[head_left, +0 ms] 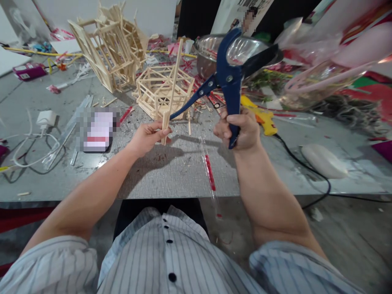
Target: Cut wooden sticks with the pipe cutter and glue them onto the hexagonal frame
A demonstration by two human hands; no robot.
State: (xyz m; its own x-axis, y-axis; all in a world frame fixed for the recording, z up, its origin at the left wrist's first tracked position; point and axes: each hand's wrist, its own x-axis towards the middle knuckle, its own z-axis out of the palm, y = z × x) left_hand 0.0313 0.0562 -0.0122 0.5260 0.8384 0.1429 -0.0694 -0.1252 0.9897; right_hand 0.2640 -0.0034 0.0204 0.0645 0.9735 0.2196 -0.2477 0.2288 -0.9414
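Observation:
Thin wooden sticks [173, 87] stand nearly upright in my left hand [150, 136], pinched between thumb and fingers; one is much longer than the short ones beside it. My right hand [241, 128] is wrapped round a handle of a blue pipe cutter [228, 75]. The cutter is raised with its jaws upward, and its other handle swings out left toward the sticks. Whether that handle touches them I cannot tell. Behind my left hand sits a low hexagonal stick frame [163, 87]. Further back on the left is a taller stick structure [113, 49].
A phone [98, 130] and a white charger [46, 119] with cable lie left on the grey table [183, 175]. A steel bowl [205, 61] stands behind the cutter. On the right are a yellow glue gun [266, 118], its black cord and a white mouse-shaped object [323, 160].

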